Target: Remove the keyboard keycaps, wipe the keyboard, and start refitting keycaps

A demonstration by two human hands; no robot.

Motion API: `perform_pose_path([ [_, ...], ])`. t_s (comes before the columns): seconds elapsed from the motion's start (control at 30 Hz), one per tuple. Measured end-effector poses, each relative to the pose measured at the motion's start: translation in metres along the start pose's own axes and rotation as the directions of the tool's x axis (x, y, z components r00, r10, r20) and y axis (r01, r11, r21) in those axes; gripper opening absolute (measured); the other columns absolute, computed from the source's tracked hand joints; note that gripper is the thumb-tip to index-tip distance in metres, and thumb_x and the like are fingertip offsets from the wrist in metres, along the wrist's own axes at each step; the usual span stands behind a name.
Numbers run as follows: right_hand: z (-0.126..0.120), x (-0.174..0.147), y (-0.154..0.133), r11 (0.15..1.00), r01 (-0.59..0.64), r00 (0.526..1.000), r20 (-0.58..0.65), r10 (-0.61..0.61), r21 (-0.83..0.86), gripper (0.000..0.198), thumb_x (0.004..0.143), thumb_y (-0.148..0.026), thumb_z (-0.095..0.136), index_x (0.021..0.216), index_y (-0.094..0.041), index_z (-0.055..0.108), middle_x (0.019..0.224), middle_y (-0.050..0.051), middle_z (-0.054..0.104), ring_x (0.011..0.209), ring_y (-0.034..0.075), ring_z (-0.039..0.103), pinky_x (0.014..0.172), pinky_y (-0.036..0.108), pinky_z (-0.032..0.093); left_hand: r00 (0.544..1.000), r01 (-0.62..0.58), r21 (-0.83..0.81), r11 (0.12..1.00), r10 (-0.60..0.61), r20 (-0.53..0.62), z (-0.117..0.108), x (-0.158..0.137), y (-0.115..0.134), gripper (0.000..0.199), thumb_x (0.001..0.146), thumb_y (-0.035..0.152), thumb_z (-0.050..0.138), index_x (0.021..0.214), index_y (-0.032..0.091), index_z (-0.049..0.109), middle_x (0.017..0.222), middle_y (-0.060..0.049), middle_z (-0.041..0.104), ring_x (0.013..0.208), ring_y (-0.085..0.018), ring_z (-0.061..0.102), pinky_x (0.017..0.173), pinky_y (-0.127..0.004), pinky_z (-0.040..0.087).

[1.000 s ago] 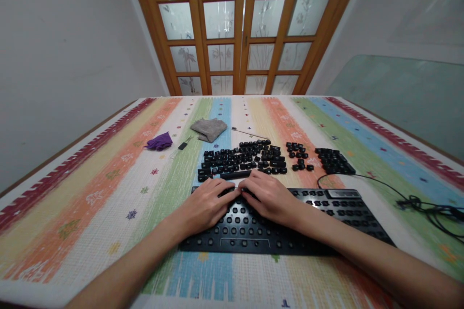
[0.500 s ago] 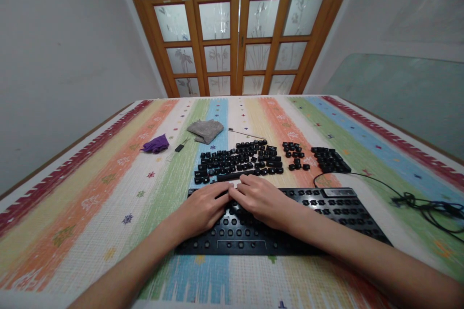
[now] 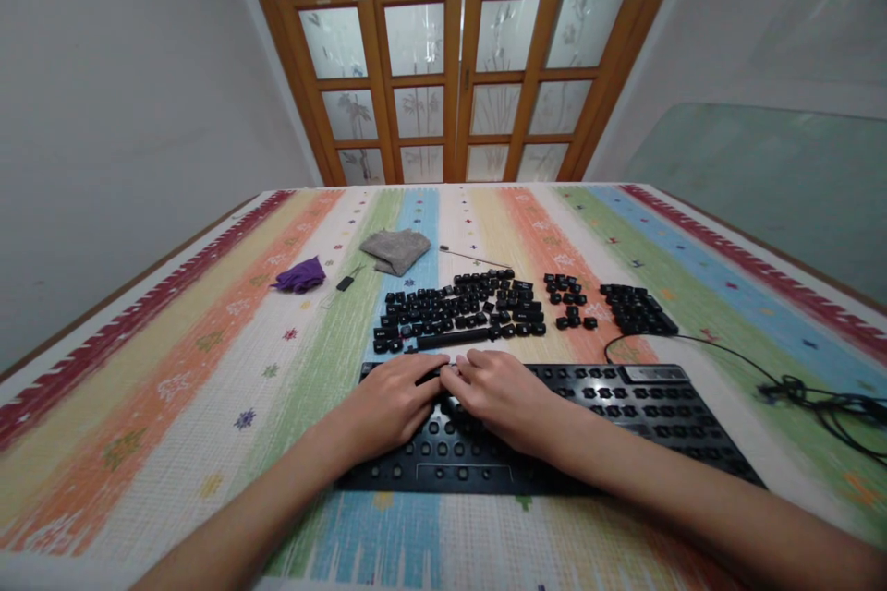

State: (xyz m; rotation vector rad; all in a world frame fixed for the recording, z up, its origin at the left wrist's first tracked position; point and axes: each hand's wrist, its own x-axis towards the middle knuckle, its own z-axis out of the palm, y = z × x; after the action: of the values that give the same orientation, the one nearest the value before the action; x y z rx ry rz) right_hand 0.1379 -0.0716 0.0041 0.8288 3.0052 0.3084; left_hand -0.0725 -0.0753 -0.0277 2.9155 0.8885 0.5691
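Note:
A black keyboard (image 3: 464, 477) with its keycaps off lies in front of me, rows of bare key sockets showing. Across its left part rests my left hand (image 3: 398, 392), fingers bent inward. My right hand (image 3: 503, 397) lies over the middle, curled, its fingertips meeting the left ones near the keyboard's far edge. Both hands are closed there; whatever is between the fingertips is hidden. Just beyond them, loose black keycaps (image 3: 467, 309) are laid out in rows, with a long spacebar (image 3: 454, 339) nearest my hands.
A purple cloth (image 3: 300, 275), a grey cloth (image 3: 394, 251), a small black-handled tool (image 3: 345, 283) and a thin rod (image 3: 478, 256) lie farther back. More keycaps (image 3: 637, 309) sit at right. The keyboard's cable (image 3: 814, 391) is bunched on the striped tablecloth (image 3: 228, 388).
The view has shifted slightly, so the table things appear a little lower and to the right. My hands stay together over the keyboard, the right one marginally nearer me.

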Motion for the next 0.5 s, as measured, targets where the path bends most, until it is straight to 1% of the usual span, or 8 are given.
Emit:
perform_pose_path([
  [0.2,0.001,0.002,0.003,0.996,-0.007,1.0,-0.027,0.01,0.088,0.023,0.081,-0.002,0.052,0.101,-0.009,0.061,0.084,0.014,0.07,0.075,0.024,0.065,0.058,0.033,0.04,1.0,0.001,-0.017,1.0,-0.001,-0.007,-0.001,0.0,0.0,0.034,0.091,0.011,0.045,0.123,0.012,0.058,0.127,-0.016,0.063,0.117,-0.028,0.061,0.096,-0.047,0.055],
  [0.27,0.001,0.001,0.006,0.992,-0.04,0.998,-0.048,0.046,0.123,0.025,0.08,-0.002,0.052,0.102,-0.011,0.062,0.081,0.012,0.07,0.069,0.022,0.063,0.055,0.032,0.037,1.0,-0.001,-0.01,1.0,0.001,-0.001,-0.002,0.0,0.001,0.033,0.091,0.01,0.046,0.122,0.012,0.059,0.127,-0.016,0.063,0.117,-0.028,0.061,0.096,-0.046,0.055],
  [0.37,-0.002,0.0,0.016,0.971,-0.096,0.992,-0.06,0.111,0.221,0.022,0.083,-0.007,0.053,0.1,-0.013,0.065,0.074,0.009,0.069,0.06,0.018,0.058,0.053,0.03,0.032,1.0,-0.005,0.002,1.0,0.005,-0.004,-0.002,0.001,0.002,0.035,0.092,0.01,0.045,0.124,0.014,0.058,0.127,-0.015,0.063,0.118,-0.027,0.061,0.097,-0.046,0.055],
  [0.43,-0.005,0.0,0.025,0.945,-0.1,0.991,-0.055,0.123,0.313,0.017,0.085,-0.011,0.054,0.094,-0.014,0.068,0.072,0.008,0.069,0.059,0.016,0.057,0.055,0.028,0.033,1.0,-0.016,0.01,1.0,0.016,-0.016,-0.003,0.002,0.002,0.038,0.093,0.01,0.044,0.129,0.014,0.055,0.129,-0.015,0.062,0.121,-0.026,0.059,0.098,-0.045,0.055],
  [0.5,-0.007,0.003,0.036,0.912,-0.089,0.99,-0.06,0.124,0.401,0.015,0.084,-0.013,0.057,0.089,-0.015,0.071,0.075,0.007,0.069,0.064,0.016,0.059,0.059,0.027,0.037,0.999,-0.025,0.025,0.999,0.025,-0.019,-0.003,0.002,0.003,0.04,0.094,0.01,0.043,0.133,0.014,0.052,0.133,-0.016,0.06,0.125,-0.026,0.057,0.101,-0.046,0.053],
])
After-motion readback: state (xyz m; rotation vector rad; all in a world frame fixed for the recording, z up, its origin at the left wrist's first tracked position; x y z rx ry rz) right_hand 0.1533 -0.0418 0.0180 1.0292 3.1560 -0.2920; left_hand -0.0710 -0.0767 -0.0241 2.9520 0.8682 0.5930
